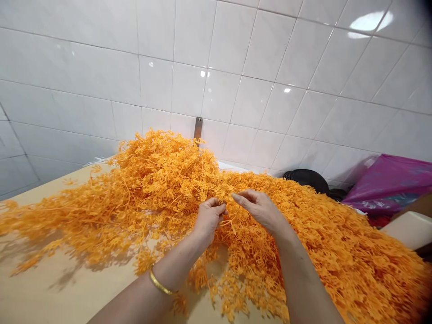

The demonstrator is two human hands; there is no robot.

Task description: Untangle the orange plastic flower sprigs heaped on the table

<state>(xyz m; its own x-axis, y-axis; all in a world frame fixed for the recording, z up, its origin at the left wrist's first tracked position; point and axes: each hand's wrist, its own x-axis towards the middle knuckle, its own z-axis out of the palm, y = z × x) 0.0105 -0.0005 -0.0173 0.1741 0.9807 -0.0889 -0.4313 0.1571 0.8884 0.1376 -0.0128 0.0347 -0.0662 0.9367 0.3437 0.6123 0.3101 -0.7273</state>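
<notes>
A large heap of orange artificial foliage sprays (162, 171) covers much of the table, with thin branching stems and small leaf clusters. Near the middle of it, my left hand (209, 217) pinches the stem of one orange spray (232, 220) between thumb and fingers. Just to the right, my right hand (258, 208) hovers over the heap with thumb and fingers reaching toward that same stem. Its fingertips are a little apart, and I see nothing held between them. A gold bangle (158, 281) circles my left wrist.
The pale wooden tabletop (30, 292) shows at the left and front. Behind stands a white tiled wall (189, 85) with a metal bracket (198, 128). At the back right are round black discs (308, 179), a purple plastic bag (388, 182) and a white block-like object (410, 229).
</notes>
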